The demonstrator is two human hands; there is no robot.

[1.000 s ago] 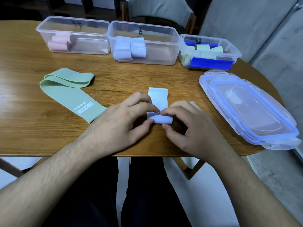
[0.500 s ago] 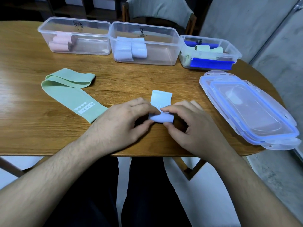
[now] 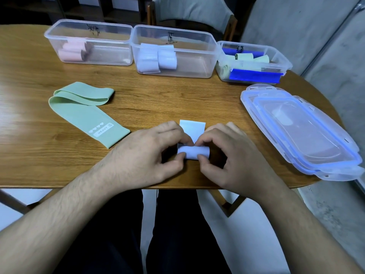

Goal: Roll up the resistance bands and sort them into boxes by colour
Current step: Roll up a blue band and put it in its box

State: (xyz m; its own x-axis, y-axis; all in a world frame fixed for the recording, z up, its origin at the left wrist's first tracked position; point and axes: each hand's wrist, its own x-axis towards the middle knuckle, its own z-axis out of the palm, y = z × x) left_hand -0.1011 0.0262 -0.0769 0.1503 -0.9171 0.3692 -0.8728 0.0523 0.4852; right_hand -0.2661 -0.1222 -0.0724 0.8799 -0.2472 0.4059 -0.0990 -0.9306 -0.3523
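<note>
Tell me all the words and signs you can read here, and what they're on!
"HEAVY", beside a row of white hearts and a small logo too small to read: on the green band.
Black handwritten mark on the pink-band box: too scrawled to read.
Black handwritten mark on the pale-blue-band box: unreadable.
Black handwritten mark on the right box: unreadable.
The pale blue band in the hands shows no print.
</note>
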